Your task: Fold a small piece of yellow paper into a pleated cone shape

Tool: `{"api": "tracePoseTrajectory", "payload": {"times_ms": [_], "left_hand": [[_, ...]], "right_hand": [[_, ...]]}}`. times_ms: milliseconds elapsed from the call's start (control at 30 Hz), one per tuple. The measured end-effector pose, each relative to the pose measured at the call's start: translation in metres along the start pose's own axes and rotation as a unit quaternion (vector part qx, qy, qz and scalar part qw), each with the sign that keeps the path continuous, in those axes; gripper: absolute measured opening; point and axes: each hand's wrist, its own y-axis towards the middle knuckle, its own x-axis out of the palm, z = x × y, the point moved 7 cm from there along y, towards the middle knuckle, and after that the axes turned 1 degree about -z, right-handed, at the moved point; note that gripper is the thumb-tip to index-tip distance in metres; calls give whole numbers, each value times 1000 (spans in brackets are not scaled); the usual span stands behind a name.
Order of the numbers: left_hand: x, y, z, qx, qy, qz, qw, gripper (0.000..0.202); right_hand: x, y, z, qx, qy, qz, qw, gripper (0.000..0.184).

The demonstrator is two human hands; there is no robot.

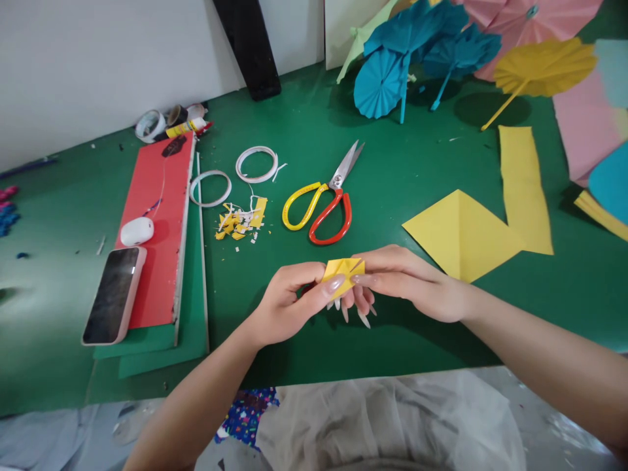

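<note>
Between my two hands is a small folded piece of yellow paper (338,269), held just above the near edge of the table. My left hand (294,301) pinches it from the left, thumb on top. From the right, my right hand (412,284) grips its other side with thumb and fingers. Beyond my hands lie scissors (337,183) with one yellow and one red handle, blades apart. A creased yellow paper square (456,232) rests to the right of my hands, partly over a yellow paper strip (527,190).
Yellow and white scraps (240,221) lie near two tape rolls (256,164). On the left, a phone (112,297) and white earbud case (137,231) rest on a red box (164,196). Blue paper umbrellas (380,85) and a yellow one (544,69) stand at the back right.
</note>
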Motion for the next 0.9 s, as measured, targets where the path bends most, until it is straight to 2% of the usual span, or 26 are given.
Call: {"api": "tracePoseTrajectory", "payload": {"times_ms": [267,700,900], "left_hand": [[3,0,2,21,-12,-17,1000,32],[13,-2,12,94,73,-45,992,29],[14,0,19,154,29,-42,987,23]], "right_hand": [[2,0,-1,-5,28,-15,999,26],[5,2,2,8,23,-3,1000,29],[5,4,2,9,23,7,1000,31]]}}
